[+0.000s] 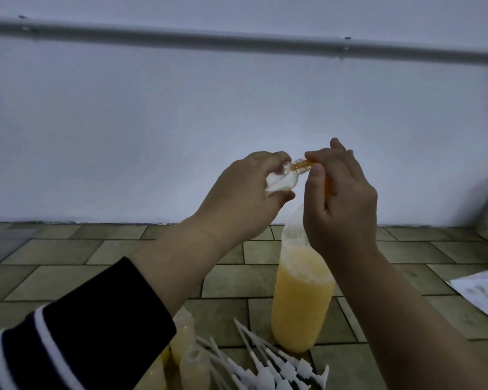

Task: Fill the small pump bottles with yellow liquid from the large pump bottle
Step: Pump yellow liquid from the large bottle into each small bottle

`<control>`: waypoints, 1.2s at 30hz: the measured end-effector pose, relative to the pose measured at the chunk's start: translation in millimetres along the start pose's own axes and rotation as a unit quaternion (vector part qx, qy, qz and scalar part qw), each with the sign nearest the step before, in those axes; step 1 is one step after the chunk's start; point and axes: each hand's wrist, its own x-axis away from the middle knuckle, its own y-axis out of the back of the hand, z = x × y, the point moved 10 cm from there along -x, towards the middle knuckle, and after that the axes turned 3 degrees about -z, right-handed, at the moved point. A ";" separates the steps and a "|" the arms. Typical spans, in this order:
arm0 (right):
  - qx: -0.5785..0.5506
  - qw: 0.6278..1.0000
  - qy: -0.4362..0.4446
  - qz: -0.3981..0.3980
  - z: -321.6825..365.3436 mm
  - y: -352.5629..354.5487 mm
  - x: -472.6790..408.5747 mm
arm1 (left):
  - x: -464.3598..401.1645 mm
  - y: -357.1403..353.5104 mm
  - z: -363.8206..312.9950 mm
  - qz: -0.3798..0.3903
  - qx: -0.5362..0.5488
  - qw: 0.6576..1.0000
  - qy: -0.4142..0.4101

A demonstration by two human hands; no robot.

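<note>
Yellow liquid fills the large bottle (302,302) to about two-thirds; it stands upright on the tiled floor (96,257) and serves as the reference point below. Its clear upper part rises behind the right wrist, and its top is hidden by that hand.

Above the large bottle and to its left, the left hand (243,198) holds a small clear bottle (85,182) — grip closed around the body, thumb underneath, neck pointing right. No liquid level can be made out in it.

Directly above the large bottle, the right hand (338,201) pinches an orange tube (388,165) between thumb and forefinger; the tube tip meets the neck of the small bottle. The tube continues down inside the palm, so its lower end cannot be seen.

Left of the large bottle's base, near the bottom edge, stand several small bottles (193,367) holding pale yellow liquid, partly covered by a dark sleeve (76,333) with white stripes. Just beside the base, in front of it, lies a pile of white pump heads (276,364) with long dip tubes. Right of the large bottle lies a white sheet (482,294) — detail too blurred to read.
</note>
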 end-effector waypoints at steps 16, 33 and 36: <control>-0.002 1.000 -0.005 -0.003 -2.1 -2.4 -1.6 | 0.8 -0.9 2.9 -0.005 -0.002 1.000 0.007; 0.013 1.000 0.001 -0.002 1.9 -0.7 -1.4 | -0.2 0.0 1.7 -0.005 0.001 1.000 0.004; 0.022 0.999 -0.007 0.028 5.1 1.3 -9.1 | -0.1 7.6 -0.1 -0.013 0.000 1.000 0.007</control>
